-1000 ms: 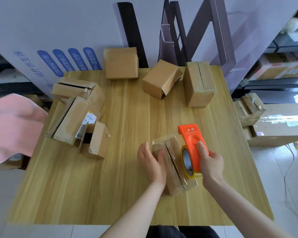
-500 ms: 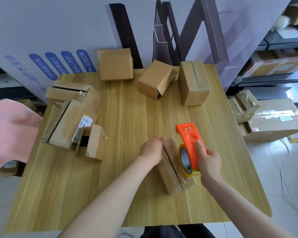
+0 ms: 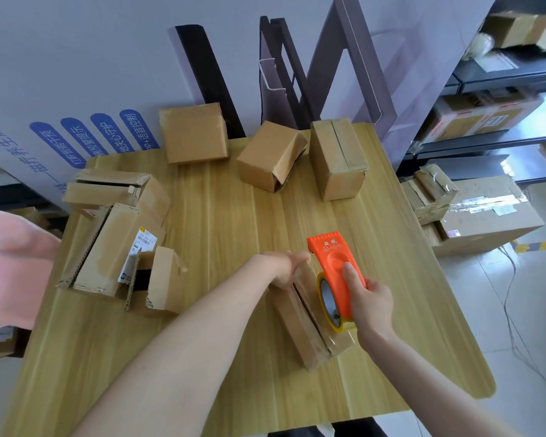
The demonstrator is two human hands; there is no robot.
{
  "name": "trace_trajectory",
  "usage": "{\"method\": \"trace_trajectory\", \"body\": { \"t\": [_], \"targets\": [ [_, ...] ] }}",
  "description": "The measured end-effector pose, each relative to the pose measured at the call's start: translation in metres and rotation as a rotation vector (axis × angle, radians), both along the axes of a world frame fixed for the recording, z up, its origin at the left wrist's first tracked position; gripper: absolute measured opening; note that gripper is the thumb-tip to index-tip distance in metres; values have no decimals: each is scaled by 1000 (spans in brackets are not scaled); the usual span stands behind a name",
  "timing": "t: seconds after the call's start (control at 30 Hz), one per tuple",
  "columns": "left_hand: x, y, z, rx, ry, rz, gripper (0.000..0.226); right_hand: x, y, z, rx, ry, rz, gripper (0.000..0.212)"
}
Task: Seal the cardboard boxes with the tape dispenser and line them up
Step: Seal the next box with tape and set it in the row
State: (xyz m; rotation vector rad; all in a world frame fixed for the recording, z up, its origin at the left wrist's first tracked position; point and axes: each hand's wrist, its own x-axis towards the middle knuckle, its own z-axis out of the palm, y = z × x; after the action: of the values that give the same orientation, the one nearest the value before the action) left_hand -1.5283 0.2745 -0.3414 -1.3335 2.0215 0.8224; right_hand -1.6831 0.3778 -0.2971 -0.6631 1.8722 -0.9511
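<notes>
On table point(image 3: 234, 222): seven boxes point(image 3: 297, 326), one tape dispenser point(image 3: 336, 272); left hand point(image 3: 284, 268), right hand point(image 3: 372, 305).

My left hand point(image 3: 284, 268) is curling over the far end of the small box point(image 3: 298, 324), so its fingertips are hiding from me and I am failing to make out how that end's flaps are lying. My right hand point(image 3: 371, 302) is covering the near part of the orange tape dispenser point(image 3: 336, 269). A pink cloth point(image 3: 10, 266) is running off the left edge. The white label point(image 3: 143, 244) is showing print too small for me to read, and the shelf boxes point(image 3: 514, 28) are blurring.
</notes>
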Motion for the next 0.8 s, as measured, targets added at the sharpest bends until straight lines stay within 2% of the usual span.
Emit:
{"method": "trace_trajectory", "body": {
  "t": [0.1,0.2,0.23,0.3,0.37,0.4,0.5,0.57,0.63,0.73,0.8],
  "targets": [
    [3,5,-1,-34,42,68,76,0,0,0,-5,-4,-8,43],
    [14,27,0,-184,153,431,93,-1,1,-1,-1,14,0,44],
    [19,35,0,-257,197,558,92,-1,1,-1,-5,13,-2,44],
    [24,55,-7,-402,274,751,66,-1,1,-1,-13,13,-7,44],
    [24,76,-14,-465,334,889,36,0,2,-1,-14,24,-1,45],
    [23,84,-18,-465,357,942,31,1,2,-1,-13,30,-3,45],
    [17,87,-27,-399,380,1013,37,4,3,-4,-15,47,-22,46],
    [15,83,-31,-308,350,1029,47,5,3,-3,-15,53,-33,46],
    [14,84,-36,-202,372,1144,67,4,4,-2,-8,55,-46,47],
    [0,108,-45,-112,600,1418,79,0,4,-1,-3,71,-60,56],
    [-15,126,-47,-5,762,1467,72,-2,5,-1,-12,61,-92,56]
  ]
}}
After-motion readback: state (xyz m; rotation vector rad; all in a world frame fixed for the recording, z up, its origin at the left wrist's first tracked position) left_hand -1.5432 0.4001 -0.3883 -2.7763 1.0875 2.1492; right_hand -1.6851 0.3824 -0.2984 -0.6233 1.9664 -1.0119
